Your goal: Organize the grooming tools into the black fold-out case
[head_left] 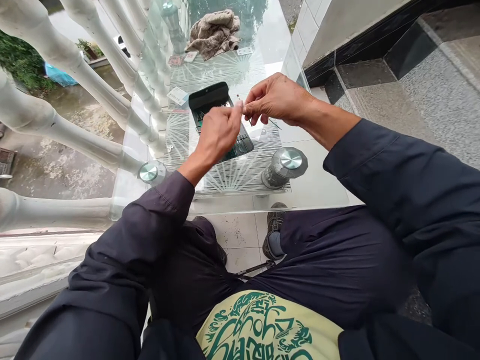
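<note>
My left hand [220, 131] is closed, thumb and fingers pressed together, with its fingertips meeting those of my right hand over the glass table. Whatever lies in its pinch is too small to make out. My right hand [279, 100] is pinched shut too, and a thin dark tool [276, 125] sticks out below its fingers. Under both hands lies an open black case [208, 96] with a raised flap. Several small metal tools [242, 144] sit in its slots, and my left hand covers part of it.
On the glass tabletop [318, 185] are a crumpled brown cloth [213, 34] and a small white-and-blue card [177, 96]. Round metal-capped supports [290, 160] stand under the glass. White balusters [86, 85] line the left side; stone steps [390, 95] rise at the right.
</note>
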`<state>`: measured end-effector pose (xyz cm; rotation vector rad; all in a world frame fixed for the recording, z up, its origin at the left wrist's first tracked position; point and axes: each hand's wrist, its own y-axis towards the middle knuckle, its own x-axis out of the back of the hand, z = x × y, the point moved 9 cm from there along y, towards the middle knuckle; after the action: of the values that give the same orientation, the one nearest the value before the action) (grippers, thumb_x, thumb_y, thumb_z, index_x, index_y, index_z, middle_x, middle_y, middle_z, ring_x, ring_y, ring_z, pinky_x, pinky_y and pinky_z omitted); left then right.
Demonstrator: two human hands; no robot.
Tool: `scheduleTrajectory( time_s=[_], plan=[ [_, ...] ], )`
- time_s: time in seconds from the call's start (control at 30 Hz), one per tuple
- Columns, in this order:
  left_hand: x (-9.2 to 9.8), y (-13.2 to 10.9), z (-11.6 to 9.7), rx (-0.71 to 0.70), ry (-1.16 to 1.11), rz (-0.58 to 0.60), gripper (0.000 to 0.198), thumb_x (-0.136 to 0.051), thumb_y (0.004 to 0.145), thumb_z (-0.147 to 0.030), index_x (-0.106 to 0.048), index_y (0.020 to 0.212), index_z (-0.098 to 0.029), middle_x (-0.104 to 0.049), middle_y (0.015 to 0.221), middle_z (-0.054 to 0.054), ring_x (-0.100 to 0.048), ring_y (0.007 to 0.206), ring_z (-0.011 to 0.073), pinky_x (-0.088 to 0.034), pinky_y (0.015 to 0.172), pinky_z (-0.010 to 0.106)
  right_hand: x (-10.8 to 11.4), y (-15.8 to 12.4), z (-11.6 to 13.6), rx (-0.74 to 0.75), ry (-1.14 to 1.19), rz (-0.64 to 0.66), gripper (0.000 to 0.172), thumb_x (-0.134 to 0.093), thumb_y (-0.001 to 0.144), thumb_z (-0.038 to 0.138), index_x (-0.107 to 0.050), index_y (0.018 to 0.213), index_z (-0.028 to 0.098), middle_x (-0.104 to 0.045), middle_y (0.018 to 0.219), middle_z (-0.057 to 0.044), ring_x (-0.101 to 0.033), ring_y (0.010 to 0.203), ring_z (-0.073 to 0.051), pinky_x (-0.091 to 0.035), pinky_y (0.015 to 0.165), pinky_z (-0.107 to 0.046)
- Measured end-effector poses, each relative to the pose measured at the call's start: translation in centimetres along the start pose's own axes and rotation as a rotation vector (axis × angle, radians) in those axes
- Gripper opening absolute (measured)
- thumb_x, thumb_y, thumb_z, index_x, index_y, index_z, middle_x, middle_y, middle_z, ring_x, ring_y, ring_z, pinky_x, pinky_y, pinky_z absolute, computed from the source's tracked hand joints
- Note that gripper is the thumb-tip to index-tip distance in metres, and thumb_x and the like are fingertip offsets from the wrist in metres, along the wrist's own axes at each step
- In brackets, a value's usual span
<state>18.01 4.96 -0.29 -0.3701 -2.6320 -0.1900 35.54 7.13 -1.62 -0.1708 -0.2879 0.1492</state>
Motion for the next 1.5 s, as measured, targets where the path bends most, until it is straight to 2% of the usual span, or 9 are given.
scheduleTrajectory(
  time_s=[0.07,0.13,0.17,0.3,0.53,0.83,1.07,1.2,1.5],
  plan=[
    [-1.8,-2.5,-1.2,-0.213,0.383,0.113,0.046,-0.060,0.134,-0.043,-0.083,0.099,-0.023,-0.093,0.119,0.016,-0.086,0.128,0.0355,-0.065,0.126,0.052,0.5,1.0,-1.9,-0.078,0.050,-0.025,0.043,-0.115,0.098,0.018,-0.073,0.090,0.025,-0.072,0.070,0.000,-0.074,0.067,-0.017,-0.050,0.053,-0.025],
    [-4.2,-5.4,-1.1,-0.358,0.635,0.278,0.035,-0.058,0.131,-0.034,-0.089,0.142,-0.022,-0.087,0.165,0.019,-0.078,0.154,0.0383,-0.060,0.138,0.057,0.7,1.8,-3.5,-0.130,0.091,-0.038,0.047,-0.116,0.098,0.019,-0.070,0.089,0.025,-0.070,0.071,0.000,-0.071,0.065,-0.014,-0.047,0.052,-0.024],
    [-5.2,-6.7,-0.6,-0.393,0.728,0.352,0.042,-0.058,0.130,-0.032,-0.083,0.161,-0.020,-0.079,0.180,0.022,-0.075,0.161,0.0397,-0.060,0.140,0.059,0.6,2.2,-4.2,-0.148,0.111,-0.036,0.048,-0.117,0.098,0.019,-0.070,0.090,0.025,-0.070,0.071,0.000,-0.068,0.063,-0.013,-0.045,0.050,-0.023],
    [-6.8,-9.1,0.7,-0.438,0.873,0.461,0.066,-0.061,0.128,-0.036,-0.063,0.191,-0.017,-0.067,0.196,0.025,-0.068,0.171,0.0461,-0.058,0.143,0.065,0.0,3.0,-6.2,-0.213,0.186,-0.007,0.051,-0.121,0.094,0.024,-0.070,0.093,0.025,-0.063,0.068,0.003,-0.058,0.057,-0.011,-0.034,0.046,-0.024],
    [-7.2,-8.7,0.6,-0.412,0.944,0.515,0.066,-0.056,0.131,-0.039,-0.066,0.188,-0.008,-0.066,0.194,0.028,-0.065,0.172,0.0488,-0.057,0.143,0.063,-0.5,3.4,-6.9,-0.182,0.163,-0.039,0.043,-0.117,0.100,0.032,-0.075,0.099,0.025,-0.062,0.067,0.003,-0.055,0.057,-0.012,-0.031,0.045,-0.026],
    [-7.0,-8.7,0.8,-0.419,0.933,0.511,0.068,-0.066,0.129,-0.040,-0.063,0.194,-0.019,-0.065,0.198,0.024,-0.064,0.177,0.0490,-0.055,0.146,0.065,-0.9,2.5,-6.4,-0.161,0.131,-0.071,0.038,-0.111,0.098,0.017,-0.075,0.106,0.026,-0.060,0.066,0.004,-0.054,0.060,-0.015,-0.037,0.049,-0.027],
    [-7.0,-8.6,0.6,-0.414,0.934,0.519,0.063,-0.062,0.130,-0.038,-0.070,0.187,-0.013,-0.066,0.196,0.026,-0.065,0.175,0.0477,-0.056,0.145,0.063,-2.1,2.0,-6.7,-0.175,0.180,-0.056,0.034,-0.107,0.103,0.025,-0.074,0.108,0.027,-0.052,0.062,0.007,-0.047,0.055,-0.012,-0.037,0.047,-0.026],
    [-7.0,-8.6,0.6,-0.414,0.934,0.513,0.061,-0.063,0.130,-0.039,-0.072,0.185,-0.015,-0.068,0.195,0.024,-0.065,0.173,0.0463,-0.057,0.144,0.061,-1.4,1.9,-6.5,-0.133,0.150,-0.126,0.032,-0.107,0.103,0.023,-0.076,0.110,0.026,-0.059,0.067,0.004,-0.049,0.057,-0.013,-0.039,0.046,-0.026],
    [-7.0,-8.5,0.7,-0.423,0.954,0.516,0.063,-0.061,0.130,-0.039,-0.070,0.187,-0.013,-0.067,0.195,0.025,-0.065,0.172,0.0468,-0.057,0.143,0.060,-1.9,3.3,-7.1,-0.070,0.088,-0.039,0.028,-0.107,0.102,0.027,-0.080,0.112,0.025,-0.057,0.068,0.003,-0.049,0.059,-0.014,-0.041,0.046,-0.027]
  ],
)
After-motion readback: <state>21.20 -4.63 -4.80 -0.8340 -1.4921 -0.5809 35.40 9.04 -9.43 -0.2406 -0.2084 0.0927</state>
